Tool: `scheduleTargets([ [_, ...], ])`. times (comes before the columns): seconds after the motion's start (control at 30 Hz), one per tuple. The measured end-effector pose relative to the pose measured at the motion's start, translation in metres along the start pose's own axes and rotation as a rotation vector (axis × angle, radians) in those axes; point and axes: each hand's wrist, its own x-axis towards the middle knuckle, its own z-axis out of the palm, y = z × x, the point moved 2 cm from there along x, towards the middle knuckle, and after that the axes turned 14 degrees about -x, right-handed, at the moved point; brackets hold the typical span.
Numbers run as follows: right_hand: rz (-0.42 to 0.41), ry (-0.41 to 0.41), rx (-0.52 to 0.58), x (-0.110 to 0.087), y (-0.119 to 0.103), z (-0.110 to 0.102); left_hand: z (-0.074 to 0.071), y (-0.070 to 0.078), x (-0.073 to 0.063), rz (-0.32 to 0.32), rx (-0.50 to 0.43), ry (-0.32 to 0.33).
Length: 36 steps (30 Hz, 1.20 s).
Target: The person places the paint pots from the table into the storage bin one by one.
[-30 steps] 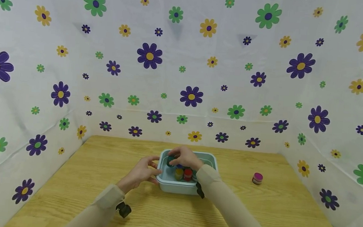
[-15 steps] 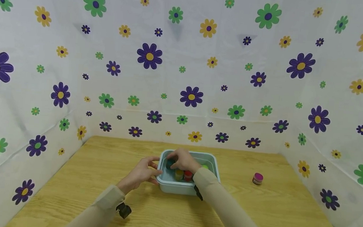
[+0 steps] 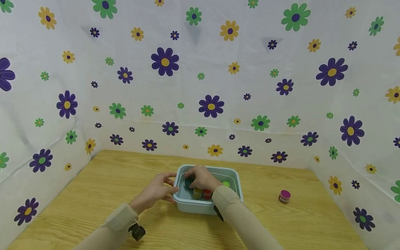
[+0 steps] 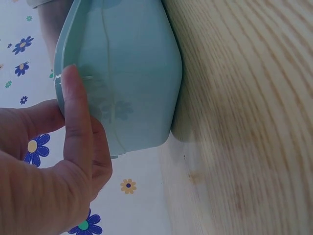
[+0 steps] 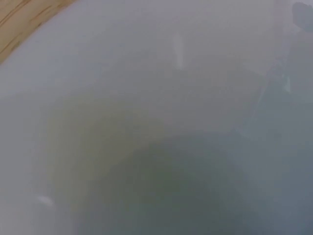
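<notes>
A pale blue plastic tub (image 3: 194, 207) stands on the table with small lidded jars inside. My left hand (image 3: 156, 191) holds its left wall at the rim; in the left wrist view the fingers (image 4: 76, 117) lie against the tub's side. Reaching over the front rim, my right hand (image 3: 203, 178) pinches a dark green jar (image 3: 188, 181) in the tub's left part. Below that hand sit a yellow jar (image 3: 197, 193) and a red jar (image 3: 207, 195). Something lime green (image 3: 226, 183) shows behind the right wrist. The right wrist view is filled by a blurred, pale surface.
A small jar with a magenta lid (image 3: 285, 196) stands alone on the wooden table (image 3: 259, 230), right of the tub. A white flower-print sheet (image 3: 204, 63) closes off the back and both sides.
My right hand has shifted slightly lower and right inside the tub with the dark green jar, and its forearm has dipped, revealing the lime green thing. My left hand stays on the rim.
</notes>
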Motion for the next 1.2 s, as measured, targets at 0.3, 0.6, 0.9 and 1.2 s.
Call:
scheduleTargets([
  [0.3, -0.005, 0.023, 0.000, 0.001, 0.000, 0.001, 0.000, 0.002, 0.000, -0.001, 0.005, 0.003],
  [0.6, -0.004, 0.044, -0.012, -0.002, -0.001, -0.001, 0.001, 0.003, -0.002, -0.003, 0.016, 0.001],
  [0.9, 0.026, 0.032, 0.109, -0.007, 0.009, -0.008, 0.002, 0.002, -0.002, 0.008, 0.020, -0.004],
  [1.2, 0.028, 0.030, 0.274, -0.028, 0.019, -0.025, 0.002, 0.001, -0.002, -0.001, 0.013, 0.006],
])
